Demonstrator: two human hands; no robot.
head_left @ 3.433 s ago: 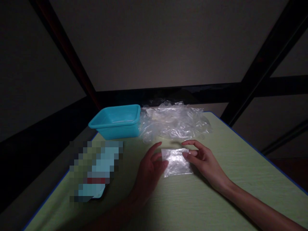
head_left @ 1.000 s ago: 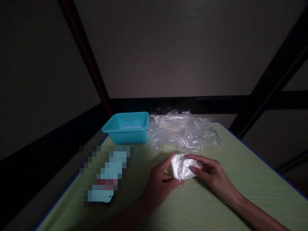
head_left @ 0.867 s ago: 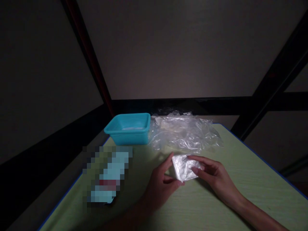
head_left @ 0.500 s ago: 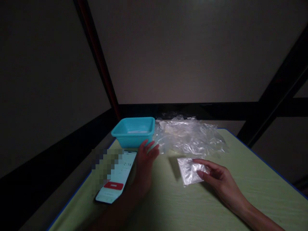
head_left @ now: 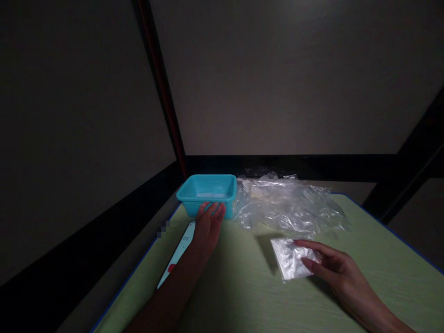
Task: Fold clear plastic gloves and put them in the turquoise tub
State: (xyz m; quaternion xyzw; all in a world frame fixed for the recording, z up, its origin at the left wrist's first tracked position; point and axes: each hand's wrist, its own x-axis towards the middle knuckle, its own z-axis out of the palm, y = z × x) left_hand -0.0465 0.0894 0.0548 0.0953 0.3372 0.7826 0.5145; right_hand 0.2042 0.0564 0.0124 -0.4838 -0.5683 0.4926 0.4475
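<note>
At center right, the right hand's (head_left: 342,275) grip is closed on the packet (head_left: 293,260) over the surface (head_left: 249,296). The left hand (head_left: 209,226), fingers extended, is at the tub (head_left: 208,206), left of center.

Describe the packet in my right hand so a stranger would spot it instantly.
On the green table with the blue edge, look nearer than the crumpled clear plastic. The right hand pinches a flat, shiny, silvery packet; its straight edges set it apart from that loose heap.
</note>
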